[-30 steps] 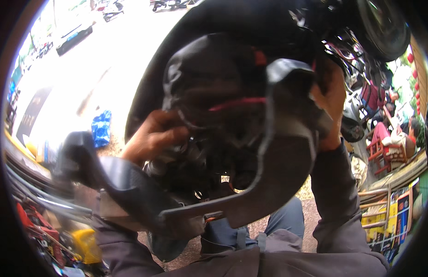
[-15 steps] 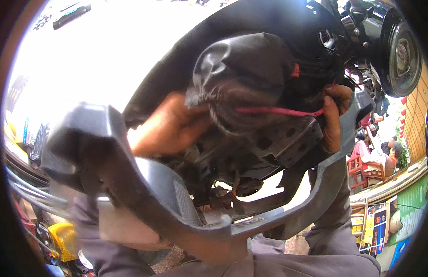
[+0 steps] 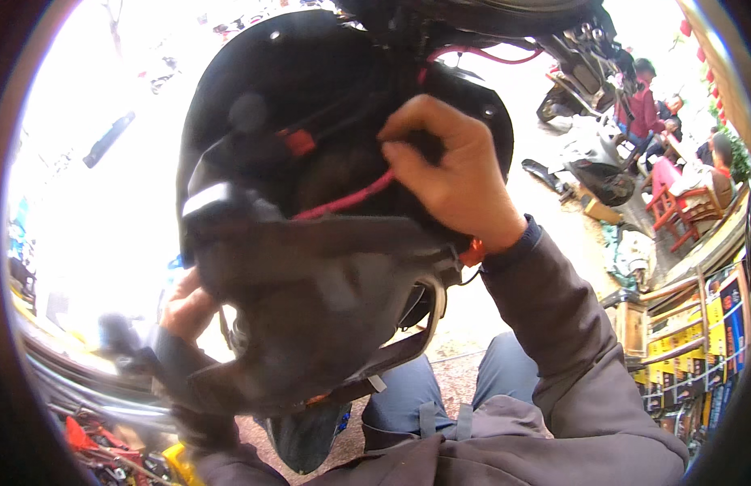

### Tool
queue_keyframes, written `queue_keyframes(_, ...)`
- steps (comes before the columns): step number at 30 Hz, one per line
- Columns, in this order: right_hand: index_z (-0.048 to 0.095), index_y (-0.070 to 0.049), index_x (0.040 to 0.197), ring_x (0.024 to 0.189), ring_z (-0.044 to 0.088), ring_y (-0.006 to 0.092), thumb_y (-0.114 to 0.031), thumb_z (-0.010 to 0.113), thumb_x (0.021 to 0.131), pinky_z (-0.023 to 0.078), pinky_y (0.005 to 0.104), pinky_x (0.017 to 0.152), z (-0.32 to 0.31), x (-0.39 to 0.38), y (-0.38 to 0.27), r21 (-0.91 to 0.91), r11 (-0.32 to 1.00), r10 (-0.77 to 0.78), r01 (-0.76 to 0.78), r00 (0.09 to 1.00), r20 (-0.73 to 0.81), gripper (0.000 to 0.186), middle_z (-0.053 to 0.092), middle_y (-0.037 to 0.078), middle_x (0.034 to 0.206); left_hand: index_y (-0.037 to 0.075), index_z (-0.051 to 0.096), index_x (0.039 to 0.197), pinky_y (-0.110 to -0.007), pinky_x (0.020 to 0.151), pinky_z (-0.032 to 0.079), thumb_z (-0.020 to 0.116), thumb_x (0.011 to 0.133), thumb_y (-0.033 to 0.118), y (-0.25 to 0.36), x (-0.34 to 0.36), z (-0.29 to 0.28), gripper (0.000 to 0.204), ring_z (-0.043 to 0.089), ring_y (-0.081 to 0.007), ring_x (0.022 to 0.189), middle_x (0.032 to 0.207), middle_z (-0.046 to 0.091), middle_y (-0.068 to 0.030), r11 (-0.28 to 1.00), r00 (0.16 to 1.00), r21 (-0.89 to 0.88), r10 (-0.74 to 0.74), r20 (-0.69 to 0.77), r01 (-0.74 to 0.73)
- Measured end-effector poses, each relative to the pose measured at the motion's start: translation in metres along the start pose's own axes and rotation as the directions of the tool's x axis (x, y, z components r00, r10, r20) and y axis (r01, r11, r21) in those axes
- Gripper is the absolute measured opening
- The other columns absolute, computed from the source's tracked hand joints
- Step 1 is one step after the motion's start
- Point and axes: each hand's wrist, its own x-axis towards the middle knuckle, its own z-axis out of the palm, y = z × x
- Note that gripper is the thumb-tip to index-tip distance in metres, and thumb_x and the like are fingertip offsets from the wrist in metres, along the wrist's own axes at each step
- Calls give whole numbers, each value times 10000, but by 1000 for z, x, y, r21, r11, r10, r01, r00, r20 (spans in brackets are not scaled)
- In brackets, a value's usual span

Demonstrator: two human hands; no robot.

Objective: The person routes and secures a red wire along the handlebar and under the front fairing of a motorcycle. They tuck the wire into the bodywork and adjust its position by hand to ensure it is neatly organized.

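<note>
A black motor-vehicle body assembly (image 3: 351, 65) fills the middle, with a grey-black moulded plastic piece (image 3: 302, 283) across its lower part. A pink-red cable (image 3: 343, 198) runs over its dark inner side near an orange-red connector (image 3: 300, 142). My right hand (image 3: 444, 166) is pinched closed at this cable, thumb and forefinger bent over it. My left hand (image 3: 189, 304) is at the left edge of the plastic piece, its fingertips mostly hidden behind it and blurred.
Several people (image 3: 638, 109) are at the upper right beside a parked scooter (image 3: 602, 158) and red wooden chairs (image 3: 675, 215). Yellow packaged goods (image 3: 691, 364) stand at lower right; tubing (image 3: 92, 389) and red tools lie at lower left. My knees are below.
My right hand has moved left and into fuller view, still at the cable. My left hand has gone left and lower, behind the plastic piece, which now stands differently across the assembly.
</note>
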Motion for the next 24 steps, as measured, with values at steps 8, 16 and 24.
queue_keyframes(8,634,-9,916,726,638,152,-26,662,856,498,288,687,-12,3,11,117,992,36,-46,995,90,69,643,102,773,7,544,1308,-405,1027,473,525,1016,251,68,-88,-47,381,593,-259,1136,1199,619,-108,934,845,-345,-107,-523,-96)
queue_keyframes(16,649,-41,895,720,679,314,-17,689,824,515,317,644,-22,9,1,171,978,96,-116,988,122,85,648,143,777,-13,661,1077,-296,733,503,575,998,191,205,-54,25,235,610,-163,781,876,662,-79,939,711,345,245,-659,-3)
queue_keyframes(24,657,-72,905,752,648,375,-72,714,807,517,440,642,-23,8,-5,66,972,211,-226,962,175,113,642,164,829,-54,682,1099,-239,769,491,577,962,66,266,40,125,211,632,-109,848,933,704,-68,749,980,635,-177,-86,191)
